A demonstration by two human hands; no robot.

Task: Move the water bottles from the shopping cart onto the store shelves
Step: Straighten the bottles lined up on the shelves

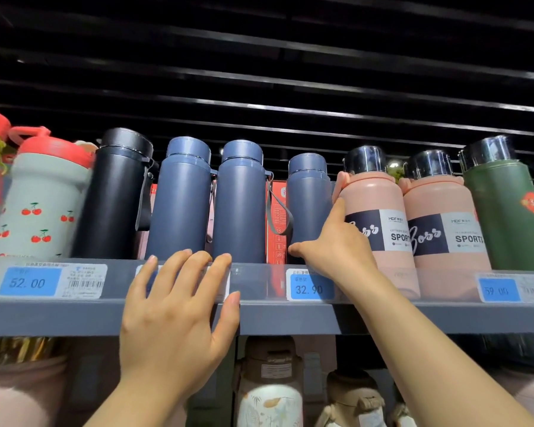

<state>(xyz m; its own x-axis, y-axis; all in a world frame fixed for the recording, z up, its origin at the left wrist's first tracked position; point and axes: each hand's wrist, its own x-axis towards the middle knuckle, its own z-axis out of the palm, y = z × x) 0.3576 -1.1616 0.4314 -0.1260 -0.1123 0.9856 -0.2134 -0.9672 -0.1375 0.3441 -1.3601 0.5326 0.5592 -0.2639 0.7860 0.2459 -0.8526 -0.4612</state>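
- Blue bottle (309, 204), center-right on the shelf (74, 315), right hand (336, 241) wrapped around its base beside 2 pink bottles (379, 229).
- Left hand (179, 306), fingers straight, resting flat on the shelf edge, lower center.

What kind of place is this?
Most likely a shop aisle selling drinkware: rows of blue bottles on a grey shelf, with price tags clipped along its edge.

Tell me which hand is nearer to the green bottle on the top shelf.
Right. The right hand grips the third blue bottle, two pink bottles away from the green bottle. The left hand rests on the shelf edge, farther left.
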